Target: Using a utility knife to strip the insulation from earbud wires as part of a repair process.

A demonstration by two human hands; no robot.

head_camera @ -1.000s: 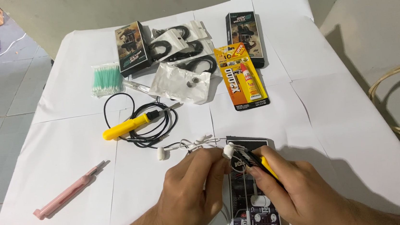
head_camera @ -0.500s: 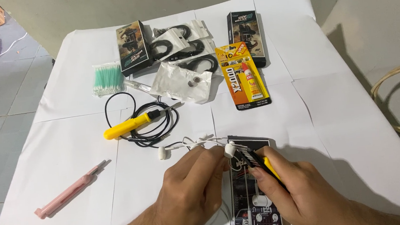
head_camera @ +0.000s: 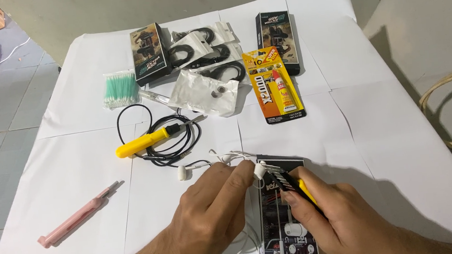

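My left hand (head_camera: 212,221) pinches a white earbud (head_camera: 259,170) between thumb and fingers, its thin white cable trailing left to a second earbud (head_camera: 182,172) lying on the paper. My right hand (head_camera: 338,220) grips a yellow-handled utility knife (head_camera: 291,184), its blade tip touching the held earbud. Both hands hover over a dark printed box (head_camera: 287,236) lying flat near the front edge.
A yellow soldering iron (head_camera: 143,142) with a coiled black cord lies centre-left. A pink pen-like tool (head_camera: 76,220) is at left. Green cotton swabs (head_camera: 121,90), a glue card (head_camera: 275,84), two dark boxes and several plastic bags sit at the back on the white paper (head_camera: 389,129).
The hands and the earbud have shifted slightly; the knife blade stays against the earbud. Nothing else on the paper has moved.
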